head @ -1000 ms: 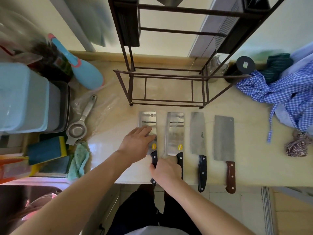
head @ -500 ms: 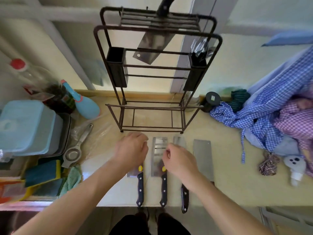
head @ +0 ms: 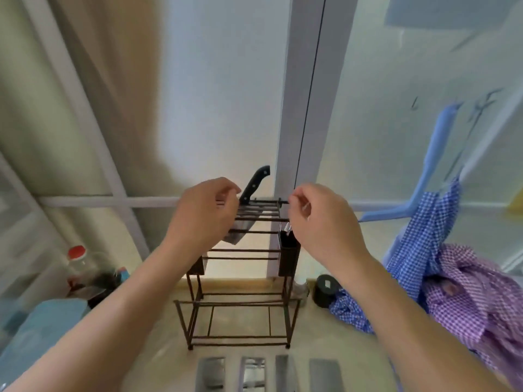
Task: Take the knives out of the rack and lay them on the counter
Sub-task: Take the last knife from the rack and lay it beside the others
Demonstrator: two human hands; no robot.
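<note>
A dark metal rack (head: 240,278) stands on the counter (head: 325,338), near its back edge by the window. One knife (head: 249,205) is still in the top of the rack. Its black handle sticks up and leans to the right, and its blade hangs down through the top bars.

Both hands are up at the top of the rack. The left hand (head: 203,213) is just left of the knife handle, with its fingers curled in. It is very close to the handle, but I cannot tell if it touches it (the hand hides that part). The right hand (head: 319,222) is at the right end of the top bars, with its fingers bent in too. I cannot tell if it holds anything.

Four knives (head: 266,373) lie side by side at the front edge of the counter, in front of the rack. Only their blades show.

A blue checked cloth (head: 421,241) is piled at the right edge of the counter.
</note>
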